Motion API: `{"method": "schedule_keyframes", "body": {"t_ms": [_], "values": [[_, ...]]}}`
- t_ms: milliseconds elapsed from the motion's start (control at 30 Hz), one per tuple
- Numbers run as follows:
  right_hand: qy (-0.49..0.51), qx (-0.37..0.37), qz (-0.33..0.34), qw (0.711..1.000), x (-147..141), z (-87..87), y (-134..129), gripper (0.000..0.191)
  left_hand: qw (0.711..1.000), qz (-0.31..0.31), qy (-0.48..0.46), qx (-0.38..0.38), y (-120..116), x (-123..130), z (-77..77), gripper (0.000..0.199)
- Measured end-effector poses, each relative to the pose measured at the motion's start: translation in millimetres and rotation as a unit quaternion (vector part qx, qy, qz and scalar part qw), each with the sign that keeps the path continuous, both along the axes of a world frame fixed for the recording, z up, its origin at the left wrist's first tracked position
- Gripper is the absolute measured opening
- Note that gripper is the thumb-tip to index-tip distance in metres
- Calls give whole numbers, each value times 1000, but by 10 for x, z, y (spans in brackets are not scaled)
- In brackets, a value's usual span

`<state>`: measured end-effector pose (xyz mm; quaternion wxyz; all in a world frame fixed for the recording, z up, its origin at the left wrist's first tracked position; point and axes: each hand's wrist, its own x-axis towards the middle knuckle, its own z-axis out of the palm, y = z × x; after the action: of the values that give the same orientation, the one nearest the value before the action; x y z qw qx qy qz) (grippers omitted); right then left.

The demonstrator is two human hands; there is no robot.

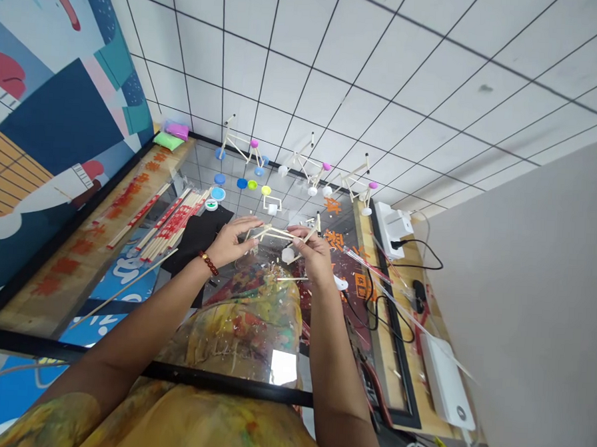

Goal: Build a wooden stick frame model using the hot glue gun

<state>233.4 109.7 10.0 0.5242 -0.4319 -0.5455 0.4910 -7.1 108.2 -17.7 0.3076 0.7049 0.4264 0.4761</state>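
Note:
Over the glass tabletop, a small frame of pale wooden sticks stretches between my two hands. My left hand has its thumb and fingers closed on the frame's left end. The right end, where a dark-tipped upright stick rises, is pinched by my right hand. A round white piece shows just under the frame near my right thumb; whether it is attached I cannot tell. Below lies a loose short stick among pale scraps. Beyond my hands stands a small square stick piece with a white block.
Along the back stand three stick models with pink and round pieces. Coloured caps lie before them. Wrapped chopsticks and a black sheet are left. At right are a power strip, black cables and a white box.

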Motion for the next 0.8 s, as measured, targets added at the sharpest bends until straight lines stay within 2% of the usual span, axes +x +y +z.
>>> {"method": "schedule_keyframes", "body": {"t_ms": [500,800], "values": [[-3,-15,32,999,37,5,-38,15,999,-15,-30,-38,-25,-4,97,48],[3,-15,-1,1000,35,28,-54,33,999,-11,-36,-28,-30,26,104,44]]}}
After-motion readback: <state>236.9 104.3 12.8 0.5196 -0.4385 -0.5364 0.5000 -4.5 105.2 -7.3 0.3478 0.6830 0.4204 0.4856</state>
